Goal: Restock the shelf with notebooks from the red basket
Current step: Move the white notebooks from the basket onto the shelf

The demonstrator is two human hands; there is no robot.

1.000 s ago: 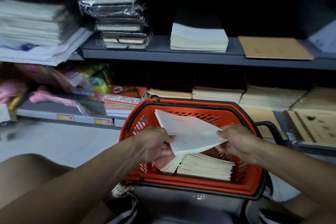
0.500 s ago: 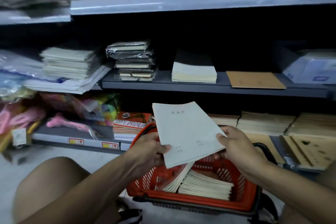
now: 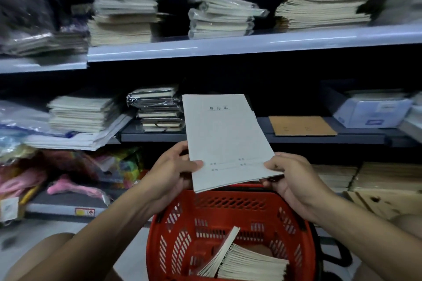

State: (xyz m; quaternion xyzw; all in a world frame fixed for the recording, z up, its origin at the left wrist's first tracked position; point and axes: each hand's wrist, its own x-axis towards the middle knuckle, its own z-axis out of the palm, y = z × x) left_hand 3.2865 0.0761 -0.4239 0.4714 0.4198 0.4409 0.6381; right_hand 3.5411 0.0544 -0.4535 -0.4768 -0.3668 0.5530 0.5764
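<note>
Notebooks [image 3: 225,141], a thin pale grey bundle, held above the red basket [image 3: 230,219] in front of the shelf [image 3: 251,46]. Left hand [image 3: 171,173] pinches the lower left edge, thumb on the cover; right hand [image 3: 290,175] grips the lower right corner. More notebooks [image 3: 249,263] lie in the basket, one tilted against the pile
</note>
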